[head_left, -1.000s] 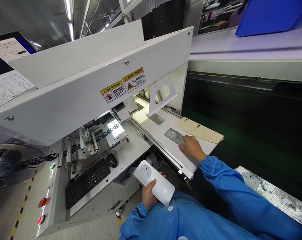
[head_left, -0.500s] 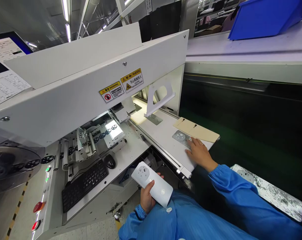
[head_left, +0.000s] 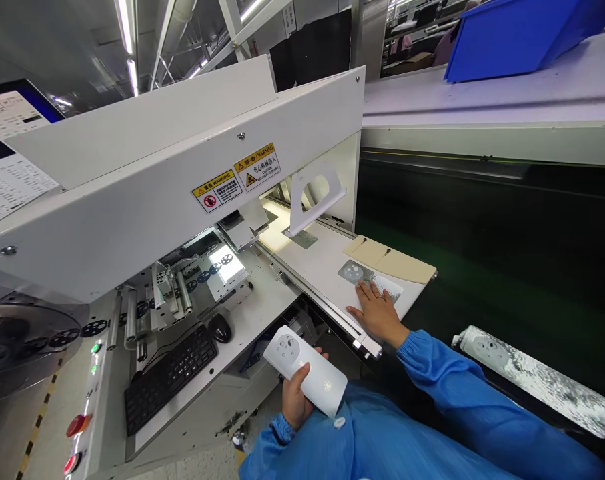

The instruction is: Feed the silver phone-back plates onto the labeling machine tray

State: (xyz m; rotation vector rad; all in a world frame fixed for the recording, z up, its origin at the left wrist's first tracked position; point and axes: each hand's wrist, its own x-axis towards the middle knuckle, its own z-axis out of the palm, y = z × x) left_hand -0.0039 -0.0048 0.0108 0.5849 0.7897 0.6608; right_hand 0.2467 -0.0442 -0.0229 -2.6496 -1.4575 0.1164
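My left hand [head_left: 293, 399] is closed round a white phone back cover [head_left: 306, 371] with camera holes, held low above my lap in front of the machine. My right hand [head_left: 376, 313] lies flat, fingers stretched out, on the white machine tray [head_left: 327, 267]. Its fingertips rest at the near edge of a grey patterned cover [head_left: 369, 279] lying on that tray. A tan card [head_left: 389, 261] lies just behind the grey cover. Both my sleeves are blue.
A white machine housing [head_left: 182, 180] with yellow warning labels [head_left: 237, 179] overhangs the tray. A black keyboard [head_left: 169, 377] and mouse [head_left: 221, 327] sit lower left, with red buttons [head_left: 77, 425]. A dark conveyor belt [head_left: 507, 227] runs right; another patterned cover [head_left: 532, 379] lies near my right elbow. A blue bin [head_left: 512, 33] stands upper right.
My right hand has slid back toward me along the tray, uncovering more of the grey cover. The left hand still holds the white cover, nearly unmoved.
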